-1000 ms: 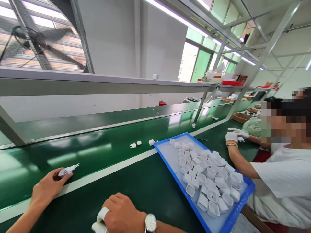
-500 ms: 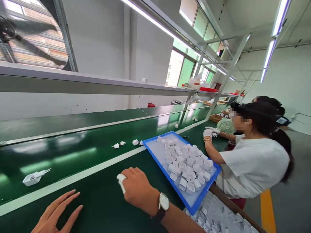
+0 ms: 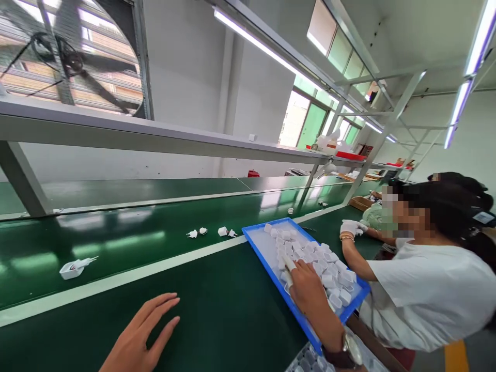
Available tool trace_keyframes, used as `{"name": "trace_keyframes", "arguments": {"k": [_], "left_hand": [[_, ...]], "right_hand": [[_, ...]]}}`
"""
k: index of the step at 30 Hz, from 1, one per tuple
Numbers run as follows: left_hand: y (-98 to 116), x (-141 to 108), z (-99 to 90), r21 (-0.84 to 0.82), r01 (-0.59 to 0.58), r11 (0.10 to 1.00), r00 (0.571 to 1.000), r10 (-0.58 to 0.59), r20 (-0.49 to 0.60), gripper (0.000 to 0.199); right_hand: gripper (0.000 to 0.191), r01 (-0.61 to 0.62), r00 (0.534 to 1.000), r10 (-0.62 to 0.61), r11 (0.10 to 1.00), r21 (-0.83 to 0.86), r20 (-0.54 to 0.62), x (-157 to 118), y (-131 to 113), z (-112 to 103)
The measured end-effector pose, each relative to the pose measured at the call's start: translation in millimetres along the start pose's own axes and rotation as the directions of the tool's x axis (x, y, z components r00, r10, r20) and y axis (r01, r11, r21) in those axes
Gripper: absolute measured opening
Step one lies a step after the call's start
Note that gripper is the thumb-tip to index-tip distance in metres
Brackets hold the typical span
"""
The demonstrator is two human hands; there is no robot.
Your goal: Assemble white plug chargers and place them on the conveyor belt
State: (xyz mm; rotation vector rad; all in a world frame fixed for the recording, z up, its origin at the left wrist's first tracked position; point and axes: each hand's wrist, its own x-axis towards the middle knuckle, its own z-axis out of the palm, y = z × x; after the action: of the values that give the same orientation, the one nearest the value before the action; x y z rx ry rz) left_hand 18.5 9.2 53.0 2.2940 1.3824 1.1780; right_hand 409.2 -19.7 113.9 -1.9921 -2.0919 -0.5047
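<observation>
My right hand (image 3: 310,292), with a white wrap on one digit and a watch on the wrist, reaches palm down into a blue-rimmed tray (image 3: 268,267). It touches the small white plastic housings (image 3: 329,281) heaped there. Its fingertips are mostly hidden, so whether it grips one does not show. Over the green work surface (image 3: 217,299), left of the tray, my left hand (image 3: 143,333) is open and holds nothing, fingers and thumb apart.
On the green belt (image 3: 132,237) lie a white housing with a plug part (image 3: 73,268) and several small white pieces (image 3: 222,231). More housings (image 3: 310,361) sit below the tray. A co-worker in a white shirt (image 3: 422,289) works at the right, wearing white gloves (image 3: 353,227).
My right hand has moved right, from above the green surface into the tray among the housings. My left hand appears farther right, still open. The camera view has shifted slightly.
</observation>
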Motion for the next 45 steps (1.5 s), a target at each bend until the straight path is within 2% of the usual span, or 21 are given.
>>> {"name": "trace_keyframes", "arguments": {"k": [2,3,5,7,9,12,14,18,22,23,25,27,29,32,34,37,40,42,45], "left_hand": [[13,0,7.4,-0.030,0.041,0.999,0.995,-0.038,0.094,0.044],[18,1,11.3,-0.047,0.069,0.996,0.987,-0.062,0.146,0.051],[20,3,17.0,-0.088,0.120,0.989,0.975,-0.101,0.197,0.054],[12,3,16.8,-0.119,0.165,0.979,0.970,-0.139,0.198,0.043],[-2,2,11.2,-0.122,0.242,0.963,0.960,-0.219,0.173,0.033],[-20,-3,2.4,-0.120,0.398,0.910,0.914,-0.381,0.143,0.033],[-22,-4,1.8,-0.141,0.466,0.873,0.882,-0.446,0.152,0.034],[-14,2,9.6,-0.137,0.534,0.835,0.838,-0.500,0.217,0.036],[-16,3,14.9,-0.201,0.526,0.826,0.840,-0.469,0.272,0.077],[-18,2,15.4,-0.231,0.517,0.824,0.848,-0.456,0.269,0.078],[-22,-2,15.7,-0.301,0.500,0.812,0.865,-0.447,0.230,0.066],[-25,-4,15.2,-0.379,0.496,0.781,0.866,-0.479,0.144,0.055],[-27,-2,13.4,-0.446,0.465,0.765,0.855,-0.518,0.003,0.056],[-28,3,7.6,-0.500,0.331,0.800,0.833,-0.497,-0.244,0.070],[-25,4,2.1,-0.532,0.261,0.805,0.831,-0.468,-0.301,0.061],[-12,6,-6.3,-0.619,0.239,0.748,0.852,-0.467,-0.235,0.034],[3,8,-12.5,-0.767,0.257,0.588,0.841,-0.527,-0.123,0.038],[11,11,-14.9,-0.834,0.293,0.467,0.819,-0.573,-0.033,0.045],[16,14,-16.1,-0.864,0.344,0.366,0.799,-0.597,0.065,0.052]], "right_hand": [[0.037,0.195,0.980,-0.197,0.975,0.105,0.007,11,-48,9],[0.037,0.323,0.944,-0.330,0.925,0.198,0.005,15,-75,14],[0.033,0.496,0.856,-0.514,0.790,0.360,-0.053,22,-127,24],[0.029,0.585,0.784,-0.613,0.679,0.445,-0.095,30,-164,31],[0.033,0.611,0.753,-0.646,0.620,0.492,-0.122,44,-184,37],[0.044,0.526,0.815,-0.569,0.645,0.554,-0.112,83,-190,52],[0.049,0.450,0.862,-0.500,0.688,0.569,-0.077,117,-191,69],[0.064,0.393,0.891,-0.452,0.728,0.562,-0.037,182,-209,109],[0.068,0.381,0.888,-0.459,0.707,0.595,-0.023,223,-243,131],[0.065,0.381,0.885,-0.465,0.693,0.613,-0.024,229,-251,132],[0.056,0.380,0.879,-0.476,0.648,0.660,-0.039,235,-263,129],[0.051,0.372,0.877,-0.475,0.580,0.725,-0.071,232,-270,121],[0.052,0.348,0.880,-0.464,0.485,0.803,-0.102,219,-272,111],[0.048,0.278,0.882,-0.459,0.317,0.907,-0.110,185,-267,94],[0.040,0.229,0.880,-0.463,0.227,0.946,-0.102,160,-261,84],[0.037,0.089,0.897,-0.441,0.110,0.990,-0.032,129,-248,71],[0.037,-0.087,0.899,-0.430,0.003,0.996,0.080,109,-233,60],[0.034,-0.106,0.886,-0.454,0.003,0.994,0.096,97,-224,54],[0.035,-0.026,0.894,-0.444,0.070,0.997,0.054,82,-214,46]]}}
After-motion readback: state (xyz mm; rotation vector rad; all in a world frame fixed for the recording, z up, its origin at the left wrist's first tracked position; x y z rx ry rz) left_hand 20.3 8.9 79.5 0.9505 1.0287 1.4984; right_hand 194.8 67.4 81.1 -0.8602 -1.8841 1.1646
